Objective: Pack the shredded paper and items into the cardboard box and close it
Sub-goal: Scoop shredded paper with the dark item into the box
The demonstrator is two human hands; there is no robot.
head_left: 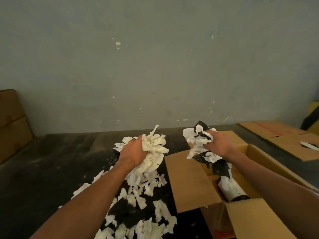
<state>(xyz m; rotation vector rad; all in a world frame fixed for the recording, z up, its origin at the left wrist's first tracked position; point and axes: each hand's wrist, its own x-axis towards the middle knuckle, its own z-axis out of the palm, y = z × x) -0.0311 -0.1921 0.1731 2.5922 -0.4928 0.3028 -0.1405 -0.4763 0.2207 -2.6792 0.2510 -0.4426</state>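
An open cardboard box (188, 183) stands on the floor at the right, its flaps spread out. Inside it lies a dark bottle-like item (232, 190) partly wrapped in white paper. My left hand (133, 150) is shut on a bunch of white shredded paper (154, 149), held above the loose pile of white and black shreds (138, 209) left of the box. Over the box's far side, my right hand (218, 144) is shut on a second bunch of white and black shreds (201, 147) that trails down into the box.
A flattened cardboard box (283, 138) lies on the floor at the right rear, with a white object (309, 145) on it. Brown cartons (12, 125) lean against the grey wall at the far left. A yellow and dark object (312, 116) sits at the right edge.
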